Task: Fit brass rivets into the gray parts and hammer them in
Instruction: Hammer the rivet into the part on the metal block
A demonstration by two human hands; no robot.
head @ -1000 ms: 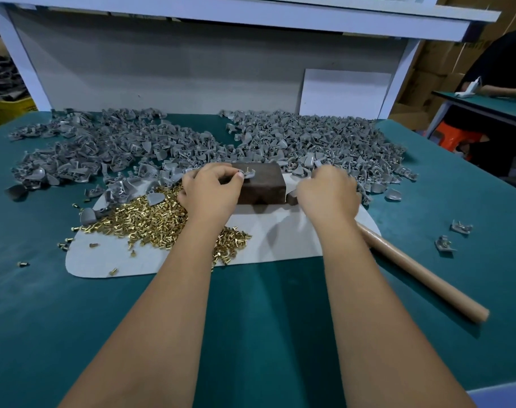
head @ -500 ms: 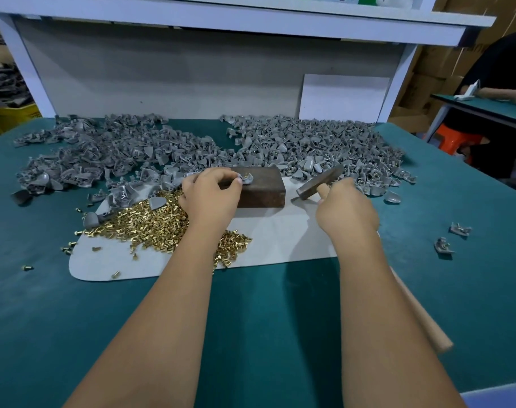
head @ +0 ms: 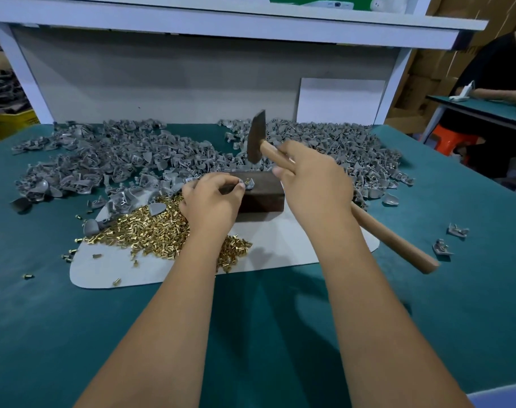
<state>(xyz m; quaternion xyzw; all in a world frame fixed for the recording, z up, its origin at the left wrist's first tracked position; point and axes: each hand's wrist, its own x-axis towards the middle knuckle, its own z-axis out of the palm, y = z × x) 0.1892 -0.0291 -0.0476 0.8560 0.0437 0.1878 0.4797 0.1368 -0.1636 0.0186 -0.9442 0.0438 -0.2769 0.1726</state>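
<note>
Light even and fairly bright from overhead on my feed; soft shadows fall toward me below the dark block [head: 262,191]. Hammer [head: 256,140] above it is motion-smeared. Wide lens bows the shelf edge far above; no glare

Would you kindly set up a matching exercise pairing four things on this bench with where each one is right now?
Things:
1. hammer
2. gray part with rivet
3. loose brass rivets
4. dark block

Places:
A. heaped on the pale mat
B. raised in the right hand
C. on the mat, under the part
D. on the block, pinched by the left hand

Pairs: 1-B, 2-D, 3-A, 4-C
</note>
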